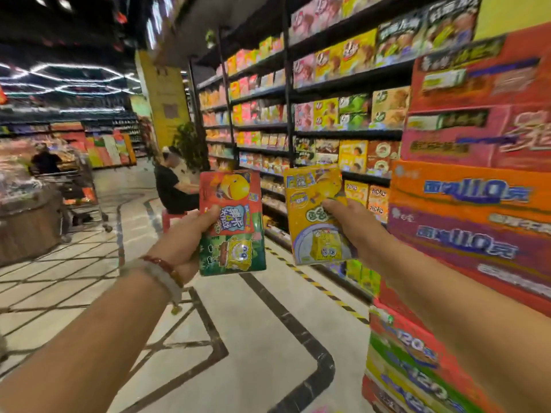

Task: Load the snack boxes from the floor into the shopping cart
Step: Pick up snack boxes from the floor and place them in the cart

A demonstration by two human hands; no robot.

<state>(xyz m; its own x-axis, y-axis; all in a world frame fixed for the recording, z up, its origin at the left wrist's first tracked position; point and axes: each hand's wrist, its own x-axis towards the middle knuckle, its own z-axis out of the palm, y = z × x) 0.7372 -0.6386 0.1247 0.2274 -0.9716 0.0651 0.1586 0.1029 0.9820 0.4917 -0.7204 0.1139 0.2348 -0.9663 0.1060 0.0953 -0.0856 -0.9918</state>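
Red-and-green snack box [232, 222] is gripped upright in the left hand [185, 242]. Yellow snack box [316, 216] is gripped in the right hand [354, 231].

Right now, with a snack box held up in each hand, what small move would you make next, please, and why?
Probably turn left toward the shopping cart. The left hand grips the red-and-green box, the right hand the yellow box; both hang over bare floor, with that cart farther down the aisle.
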